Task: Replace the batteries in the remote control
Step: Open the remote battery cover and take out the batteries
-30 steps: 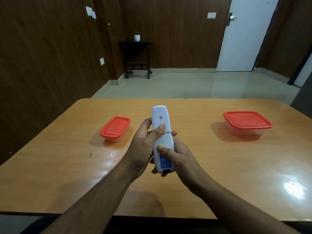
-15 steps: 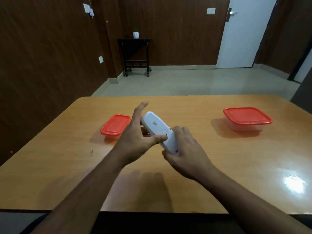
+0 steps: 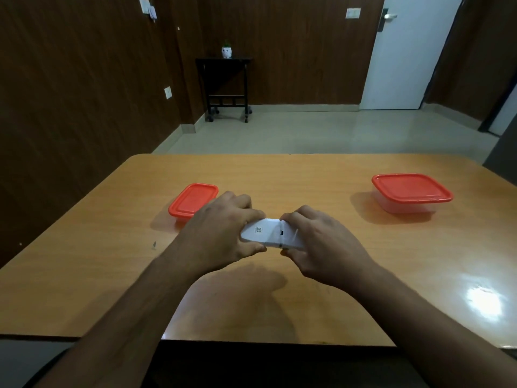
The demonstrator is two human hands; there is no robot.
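Note:
A white remote control (image 3: 268,233) lies crosswise between my hands, back side up, just above the middle of the wooden table (image 3: 279,309). A small code label shows on its left half and a seam with a dark notch on its right half. My left hand (image 3: 221,233) grips the remote's left end, fingers curled over the far edge and thumb under the near edge. My right hand (image 3: 321,245) grips the right end the same way and hides it. No batteries are visible.
A small clear box with an orange lid (image 3: 193,201) stands just behind my left hand. A larger orange-lidded box (image 3: 411,191) stands at the right. The table's near edge runs below my forearms. A dark side table (image 3: 226,88) stands by the far wall.
The remote has turned from pointing away from me to lying crosswise, left to right. My left hand has closed around its left end, and both hands have lowered slightly.

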